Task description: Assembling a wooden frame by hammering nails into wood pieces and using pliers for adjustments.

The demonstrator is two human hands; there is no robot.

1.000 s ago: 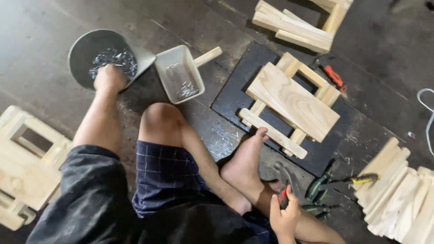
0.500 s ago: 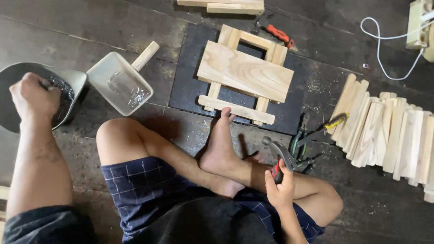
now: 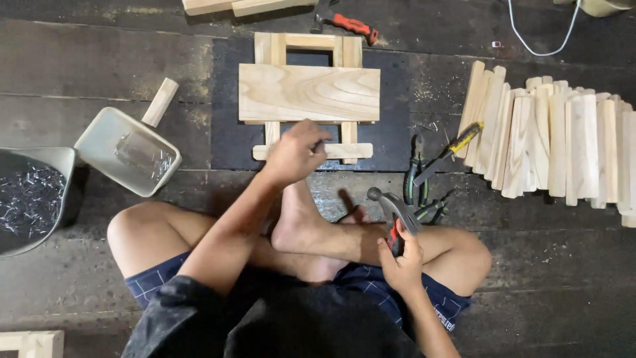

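Observation:
I sit cross-legged on a dark plank floor. My left hand (image 3: 295, 154) reaches forward to the lower slat (image 3: 354, 151) of a pale wooden frame (image 3: 308, 93). Its fingers are pinched on what looks like a small dark nail at the slat's top edge. The frame lies on a black mat (image 3: 225, 142), with a wide board across its middle. My right hand (image 3: 399, 260) rests above my shin. It grips the red and black handle of a hammer (image 3: 392, 209), whose steel head points up and to the left.
On the left are a grey bowl of nails (image 3: 30, 199) and a white scoop (image 3: 126, 154) with a wooden handle. Pliers (image 3: 414, 176) and a yellow-handled tool (image 3: 464, 139) lie by a row of wooden slats (image 3: 556, 146). A second hammer (image 3: 348, 23) lies at the top.
My left hand has left the bowl of nails and come across to the frame's lower slat. The hammer in my right hand is raised a little higher. The view has swung left.

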